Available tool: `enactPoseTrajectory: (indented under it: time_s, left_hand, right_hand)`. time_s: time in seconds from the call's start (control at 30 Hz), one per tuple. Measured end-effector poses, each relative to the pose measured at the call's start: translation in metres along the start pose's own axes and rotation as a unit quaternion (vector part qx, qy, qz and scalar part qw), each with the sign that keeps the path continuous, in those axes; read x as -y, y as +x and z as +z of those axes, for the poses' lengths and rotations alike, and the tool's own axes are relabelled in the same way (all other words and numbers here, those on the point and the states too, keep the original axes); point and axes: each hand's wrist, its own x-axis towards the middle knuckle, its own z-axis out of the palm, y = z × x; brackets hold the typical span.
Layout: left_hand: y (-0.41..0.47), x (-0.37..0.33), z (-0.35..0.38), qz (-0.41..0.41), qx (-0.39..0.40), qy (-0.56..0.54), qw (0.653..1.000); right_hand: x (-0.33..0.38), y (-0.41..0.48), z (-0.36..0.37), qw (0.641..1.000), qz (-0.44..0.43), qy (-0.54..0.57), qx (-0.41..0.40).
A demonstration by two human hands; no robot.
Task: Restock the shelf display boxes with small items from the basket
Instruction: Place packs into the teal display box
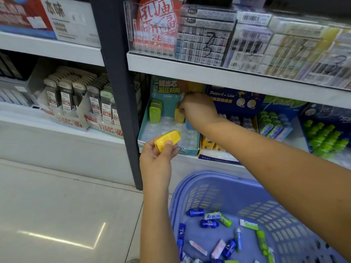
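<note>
A teal display box (146, 128) stands on the lower shelf with a clear blister tray inside. Green items (155, 113) stand upright at its back left. My right hand (199, 109) reaches into the box and pinches a yellow item (179, 115) standing upright in the tray. My left hand (158, 158) holds a second yellow item (167, 140) in front of the box, thumb on top. The purple basket (214, 188) sits below, holding several small blue, green and pink items (209, 223).
A dark shelf upright (121, 103) stands just left of the teal box. A blue display box (235, 100) and green item boxes (326, 139) sit to the right. Lead refill packs (76, 95) fill the left shelf. Pale floor tiles lie at left.
</note>
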Motion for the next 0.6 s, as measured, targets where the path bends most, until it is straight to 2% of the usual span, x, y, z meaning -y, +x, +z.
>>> enactPoseTrajectory:
  time_s: [0.1,0.17,0.3,0.37,0.43,0.5,0.6]
  left_hand:
    - [-0.001,0.000,0.000,0.000,-0.003,0.000,1.000]
    - [-0.002,-0.003,0.000,0.005,-0.003,-0.004,1.000]
    - [-0.004,-0.009,-0.002,0.055,-0.015,0.086,0.995]
    - [-0.004,-0.013,-0.003,0.089,-0.016,0.143,0.986]
    - [-0.001,-0.018,-0.002,0.111,-0.010,0.188,0.976]
    - [0.003,-0.025,0.001,0.125,0.002,0.221,0.967]
    - [0.009,-0.032,0.005,0.143,0.019,0.222,0.964]
  right_hand:
    - [0.000,-0.003,-0.001,0.999,-0.020,-0.042,-0.013]
    - [0.001,-0.006,-0.006,0.999,-0.021,-0.041,0.011]
    - [-0.003,-0.013,-0.028,0.994,-0.033,0.055,0.083]
    - [-0.003,-0.028,-0.042,0.981,-0.078,0.148,0.095]
    - [0.004,-0.048,-0.054,0.957,-0.171,0.196,0.131]
    - [0.007,-0.060,-0.058,0.945,-0.236,0.166,0.155]
    - [0.002,-0.056,-0.057,0.958,-0.228,0.130,0.112]
